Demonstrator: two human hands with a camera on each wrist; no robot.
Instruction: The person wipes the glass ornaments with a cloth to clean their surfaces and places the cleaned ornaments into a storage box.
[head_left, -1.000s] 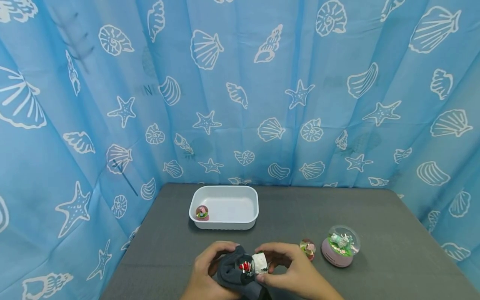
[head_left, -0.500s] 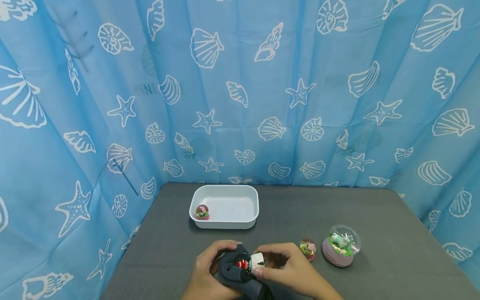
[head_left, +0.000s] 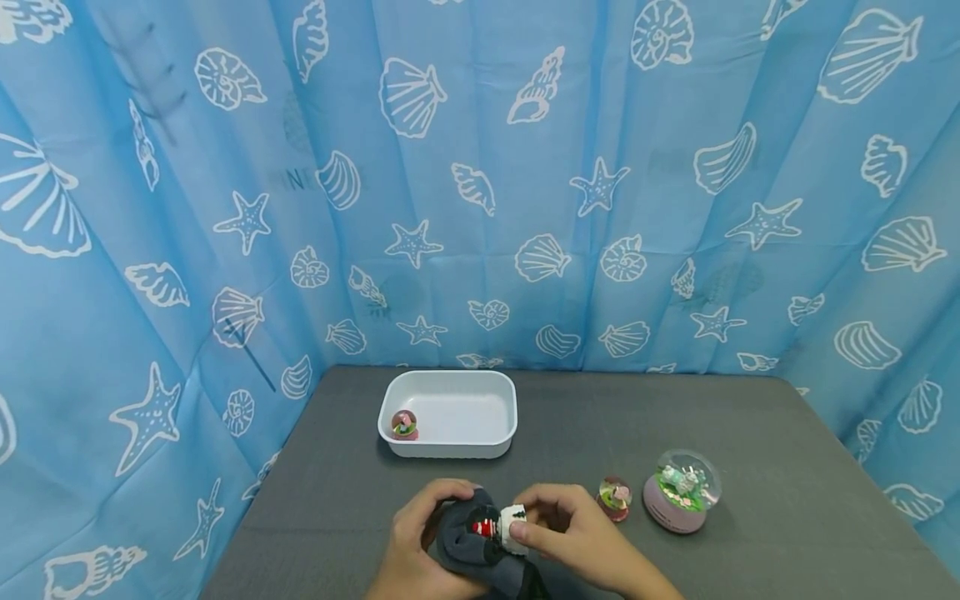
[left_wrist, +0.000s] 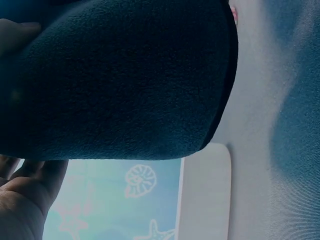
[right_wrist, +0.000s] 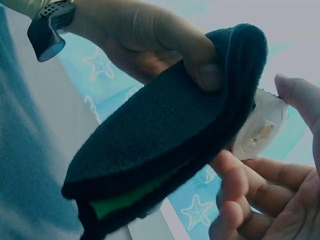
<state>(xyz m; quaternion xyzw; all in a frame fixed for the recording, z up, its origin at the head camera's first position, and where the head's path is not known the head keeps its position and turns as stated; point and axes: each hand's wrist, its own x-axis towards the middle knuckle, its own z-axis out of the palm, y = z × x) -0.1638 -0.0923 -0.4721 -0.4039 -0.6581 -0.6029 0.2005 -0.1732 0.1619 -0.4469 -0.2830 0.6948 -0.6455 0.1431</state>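
My left hand (head_left: 420, 546) grips a dark grey cloth (head_left: 463, 542) folded around the clear dome of a small snow globe (head_left: 513, 518). Its white base pokes out on the right, and a red-and-white figure shows inside the dome. Thumb and fingers of my right hand (head_left: 581, 533) pinch that base from its right side. In the right wrist view the underside of the white base (right_wrist: 257, 132) faces the camera, with a small slot in it; the cloth (right_wrist: 150, 130) hides the dome. The cloth (left_wrist: 130, 85) fills most of the left wrist view.
A white tray (head_left: 487, 450) stands behind the hands, with a small pink globe (head_left: 404, 425) in its front left corner. To the right, another small pink globe (head_left: 615, 498) sits beside a larger snow globe (head_left: 682, 492) on a pink base. A shell-patterned curtain backs the grey table.
My right thumb has moved up across the white base, which has turned a little within the cloth. My left hand has stayed nearly in place.
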